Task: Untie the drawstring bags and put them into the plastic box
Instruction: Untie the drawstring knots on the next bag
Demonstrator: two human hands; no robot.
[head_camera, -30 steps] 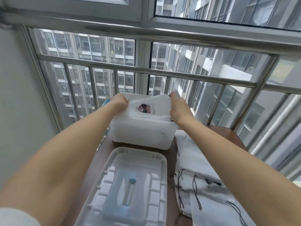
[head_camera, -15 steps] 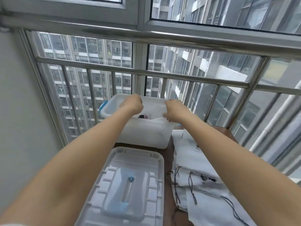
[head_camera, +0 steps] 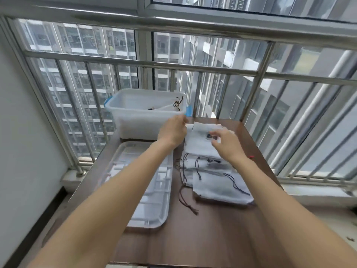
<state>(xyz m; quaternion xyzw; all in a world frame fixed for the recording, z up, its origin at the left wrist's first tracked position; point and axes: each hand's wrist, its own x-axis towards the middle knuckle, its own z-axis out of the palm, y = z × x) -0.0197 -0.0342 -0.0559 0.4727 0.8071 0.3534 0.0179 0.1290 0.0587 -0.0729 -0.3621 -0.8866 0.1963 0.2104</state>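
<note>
The translucent plastic box (head_camera: 123, 120) with blue latches stands at the back of the table. A white bag (head_camera: 166, 107) with a dark untied cord lies inside it. To its right, several white drawstring bags (head_camera: 222, 186) with dark cords lie stacked flat. The top bag (head_camera: 201, 144) carries a small printed picture. My left hand (head_camera: 172, 130) hovers at that bag's upper left corner, beside the box, fingers loosely curled and holding nothing visible. My right hand (head_camera: 228, 144) hangs over the printed picture, fingers relaxed and pointing down; whether it touches is unclear.
The box's lid (head_camera: 154, 200) lies upside down on the brown table (head_camera: 202, 238), left of the bags. A loose brown cord (head_camera: 185, 200) trails beside the stack. A steel railing (head_camera: 193, 66) and windows stand right behind the table; a white wall is at the left.
Both hands let go of the bag they lowered into the box and drew back to the right, over the stack. The view tilted downward.
</note>
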